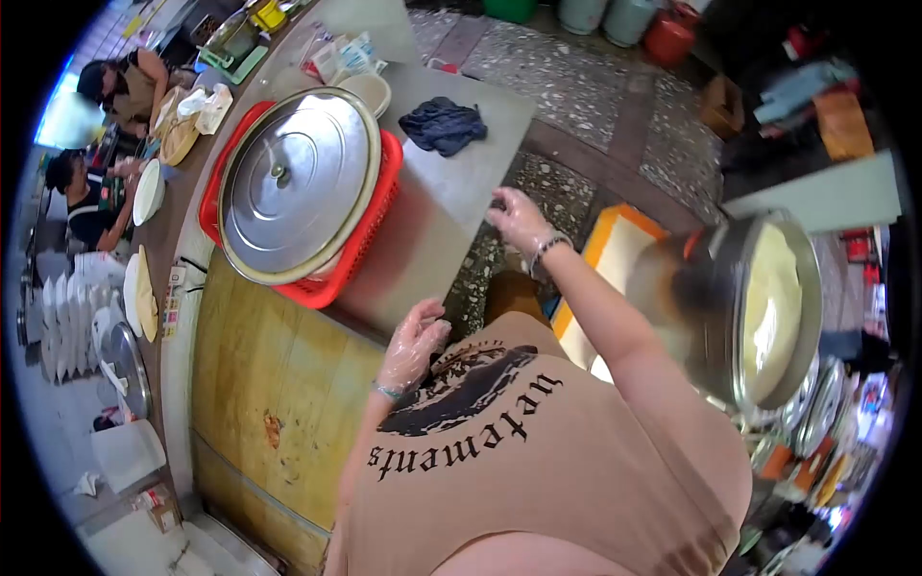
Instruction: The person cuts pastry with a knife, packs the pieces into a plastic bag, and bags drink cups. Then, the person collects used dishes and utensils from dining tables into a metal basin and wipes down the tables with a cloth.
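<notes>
My left hand (pixel 415 344), in a clear plastic glove, is in front of my shirt by the near edge of the metal table (pixel 423 240). Its fingers are loosely bent and hold nothing that I can see. My right hand (pixel 523 223), gloved too, hovers off the table's right edge, fingers slightly curled and apart, with nothing visible in them. On the table, a large round metal lid (pixel 300 182) covers a container inside a red plastic basket (pixel 370 230). A crumpled dark cloth (pixel 444 126) lies right of it, near a pale bowl (pixel 367 94).
To my right stands a big steel pot (pixel 706 298) with a pale, dough-like mass (pixel 773 312). A yellowish wooden board (pixel 259 384) is at the left. Two people (pixel 91 197) work beyond the counter. Gas cylinders (pixel 670 36) stand on the speckled floor at the back.
</notes>
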Demonstrator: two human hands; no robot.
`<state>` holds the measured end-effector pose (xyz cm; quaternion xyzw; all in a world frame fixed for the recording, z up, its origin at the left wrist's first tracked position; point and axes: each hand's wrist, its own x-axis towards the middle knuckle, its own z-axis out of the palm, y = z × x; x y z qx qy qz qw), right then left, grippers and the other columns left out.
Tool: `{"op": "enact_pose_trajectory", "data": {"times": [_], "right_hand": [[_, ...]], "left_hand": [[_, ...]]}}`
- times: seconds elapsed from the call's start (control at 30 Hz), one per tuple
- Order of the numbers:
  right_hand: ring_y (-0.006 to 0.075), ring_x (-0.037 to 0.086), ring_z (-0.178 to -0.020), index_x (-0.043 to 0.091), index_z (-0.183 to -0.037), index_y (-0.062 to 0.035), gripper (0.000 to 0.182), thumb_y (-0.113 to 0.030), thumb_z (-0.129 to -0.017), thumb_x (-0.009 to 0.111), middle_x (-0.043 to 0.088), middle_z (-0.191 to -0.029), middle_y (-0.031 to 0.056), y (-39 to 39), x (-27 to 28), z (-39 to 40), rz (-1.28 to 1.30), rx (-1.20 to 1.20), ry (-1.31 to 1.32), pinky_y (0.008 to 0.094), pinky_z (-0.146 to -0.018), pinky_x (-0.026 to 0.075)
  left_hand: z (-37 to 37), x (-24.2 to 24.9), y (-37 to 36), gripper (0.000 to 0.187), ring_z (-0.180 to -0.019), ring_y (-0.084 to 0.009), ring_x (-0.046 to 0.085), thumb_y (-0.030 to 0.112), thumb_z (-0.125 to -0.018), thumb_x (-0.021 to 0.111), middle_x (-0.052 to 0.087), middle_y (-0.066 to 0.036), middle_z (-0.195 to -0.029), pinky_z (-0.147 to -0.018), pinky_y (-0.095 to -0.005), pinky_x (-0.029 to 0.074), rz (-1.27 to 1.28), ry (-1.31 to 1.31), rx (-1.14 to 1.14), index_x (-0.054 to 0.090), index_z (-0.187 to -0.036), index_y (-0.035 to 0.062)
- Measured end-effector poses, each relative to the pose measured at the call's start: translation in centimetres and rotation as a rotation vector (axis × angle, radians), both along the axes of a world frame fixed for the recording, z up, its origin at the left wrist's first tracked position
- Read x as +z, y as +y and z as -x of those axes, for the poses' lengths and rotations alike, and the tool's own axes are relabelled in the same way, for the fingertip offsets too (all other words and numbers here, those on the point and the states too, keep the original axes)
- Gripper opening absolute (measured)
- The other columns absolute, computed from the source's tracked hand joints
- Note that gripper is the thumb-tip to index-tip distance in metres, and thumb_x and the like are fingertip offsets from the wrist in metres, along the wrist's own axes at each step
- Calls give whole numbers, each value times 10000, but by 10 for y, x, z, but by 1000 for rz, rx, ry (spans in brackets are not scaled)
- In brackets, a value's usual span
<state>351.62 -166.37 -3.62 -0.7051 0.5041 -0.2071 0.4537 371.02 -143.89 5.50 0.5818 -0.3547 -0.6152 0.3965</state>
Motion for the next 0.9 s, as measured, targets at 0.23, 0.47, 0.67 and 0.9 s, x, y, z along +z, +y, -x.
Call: {"op": "enact_pose_trajectory", "data": {"times": [0.23, 0.47, 0.67, 0.9], "right_hand": [[349, 539, -1104, 544, -1168, 12, 453, -232, -789, 588, 580, -1148, 215, -232, -47, -56, -81, 378, 241, 381, -955, 419], [261, 613, -943, 563, -1118, -47, 327, -241, -855, 571, 642, -1006, 149, -311, -19, -18, -326, 574, 151, 357, -823, 481], [220, 609, -889, 587, -1050, -2, 319, -253, -857, 555, 648, -958, 138, -400, -45, 48, -349, 570, 243, 337, -794, 481], [325, 614, -905, 581, -1076, -62, 385, -348, -821, 553, 638, -963, 168, -591, -70, 123, -254, 746, 326, 405, -788, 491]], "left_hand": [[8, -45, -144, 399, -986, -169, 574, 169, -934, 531, 527, -116, -1156, -870, -300, 466, -168, 132, 513, 420, -1268, -19], [50, -55, -311, 369, -959, -155, 570, 179, -928, 539, 552, -74, -1085, -875, -298, 440, -53, 210, 466, 450, -1236, -3], [44, -113, -413, 335, -893, -146, 571, 204, -926, 513, 569, -54, -1061, -850, -303, 454, -130, -23, 459, 490, -1208, 24], [113, -145, -662, 389, -899, -148, 586, 203, -889, 564, 610, -90, -1059, -814, -284, 474, -259, 105, 300, 505, -1226, 16]]}}
